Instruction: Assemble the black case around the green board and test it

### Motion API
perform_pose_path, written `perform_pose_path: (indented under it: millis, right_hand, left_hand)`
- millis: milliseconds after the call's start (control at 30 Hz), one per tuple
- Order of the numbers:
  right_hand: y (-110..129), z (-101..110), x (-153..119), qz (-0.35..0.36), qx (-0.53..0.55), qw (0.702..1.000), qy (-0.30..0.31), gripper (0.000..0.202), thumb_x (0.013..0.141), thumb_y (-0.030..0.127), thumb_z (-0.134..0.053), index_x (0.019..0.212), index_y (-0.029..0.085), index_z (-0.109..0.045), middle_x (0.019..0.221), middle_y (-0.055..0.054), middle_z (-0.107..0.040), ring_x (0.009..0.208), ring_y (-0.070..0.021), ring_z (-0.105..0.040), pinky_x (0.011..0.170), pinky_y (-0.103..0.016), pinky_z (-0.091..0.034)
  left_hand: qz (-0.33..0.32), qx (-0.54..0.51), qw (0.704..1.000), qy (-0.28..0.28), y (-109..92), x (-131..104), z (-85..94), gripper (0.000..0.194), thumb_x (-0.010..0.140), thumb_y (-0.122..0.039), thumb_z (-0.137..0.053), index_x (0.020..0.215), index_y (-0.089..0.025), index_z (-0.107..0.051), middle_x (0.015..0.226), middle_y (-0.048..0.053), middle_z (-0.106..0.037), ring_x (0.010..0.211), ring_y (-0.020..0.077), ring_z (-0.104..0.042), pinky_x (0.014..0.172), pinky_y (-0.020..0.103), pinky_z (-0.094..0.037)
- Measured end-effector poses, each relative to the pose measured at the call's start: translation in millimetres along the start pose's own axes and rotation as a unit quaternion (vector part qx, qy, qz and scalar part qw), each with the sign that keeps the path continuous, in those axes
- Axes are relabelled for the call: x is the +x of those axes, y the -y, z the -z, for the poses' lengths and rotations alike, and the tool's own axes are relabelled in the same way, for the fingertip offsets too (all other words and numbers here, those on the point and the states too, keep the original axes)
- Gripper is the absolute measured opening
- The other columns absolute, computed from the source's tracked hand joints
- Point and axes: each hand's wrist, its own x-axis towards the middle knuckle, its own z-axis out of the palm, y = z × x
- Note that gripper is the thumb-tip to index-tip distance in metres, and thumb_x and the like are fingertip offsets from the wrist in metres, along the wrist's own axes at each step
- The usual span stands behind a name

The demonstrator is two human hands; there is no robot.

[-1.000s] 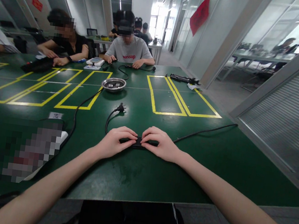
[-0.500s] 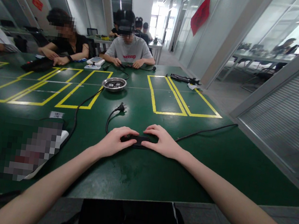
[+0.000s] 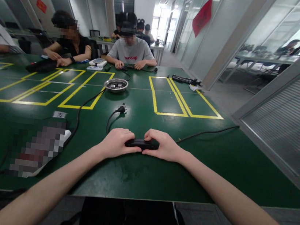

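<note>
A slim black case point(image 3: 139, 144) lies between my hands over the green table, near its front edge. My left hand point(image 3: 118, 142) grips its left end, thumb along the near side and fingers behind. My right hand point(image 3: 162, 145) grips the right end, with the index finger bent onto its top. What kind of device it is, I cannot tell. Beyond my left hand a black cord curves up to a black plug point(image 3: 122, 109) with pins. Another black cord point(image 3: 208, 134) runs from behind my right hand to the table's right edge.
A steel bowl point(image 3: 116, 85) holding small metal parts stands beyond the plug. Yellow tape point(image 3: 170, 114) marks rectangles on the table. At left lies a blurred white-edged item point(image 3: 41, 150). A black tripod-like object point(image 3: 184, 80) lies far right. Several people sit opposite, including one in grey point(image 3: 132, 53).
Both hands have closed more firmly round the black case, and its near side now shows more. My right fingers, which were apart from it, have come down onto its top.
</note>
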Motion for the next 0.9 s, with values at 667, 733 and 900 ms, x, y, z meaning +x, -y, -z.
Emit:
perform_pose_path:
  millis: [667,733,900]
  right_hand:
    - [-2,7,-4,0.060,-0.160,0.985,0.030,0.043,0.103,0.053,-0.052,0.092,0.016,-0.070,0.074,-0.007,-0.070,0.067,-0.0190,-0.064,0.065,-0.030,-0.042]
    - [-5,5,-4,0.040,-0.143,0.988,0.031,0.041,0.104,0.051,-0.051,0.100,0.016,-0.071,0.079,-0.008,-0.073,0.071,-0.0198,-0.067,0.067,-0.030,-0.045]
    - [-12,3,-4,0.004,-0.058,0.998,0.004,0.044,0.108,0.045,-0.041,0.121,0.016,-0.071,0.107,-0.013,-0.078,0.094,-0.0233,-0.073,0.084,-0.033,-0.053]
  left_hand:
    - [-0.126,0.020,0.979,-0.156,-8,-3,3.1,0.037,0.101,-0.051,-0.058,0.108,-0.016,-0.068,0.090,0.007,-0.075,0.079,0.0183,-0.070,0.071,0.031,-0.054]
    - [-0.129,0.019,0.978,-0.163,-8,-4,3.3,0.037,0.101,-0.047,-0.059,0.121,-0.016,-0.066,0.101,0.009,-0.076,0.087,0.0195,-0.072,0.076,0.032,-0.057]
    - [-0.152,0.043,0.975,-0.154,-5,-4,0.6,0.040,0.102,-0.036,-0.059,0.137,-0.018,-0.058,0.117,0.012,-0.073,0.099,0.0217,-0.072,0.083,0.034,-0.058]
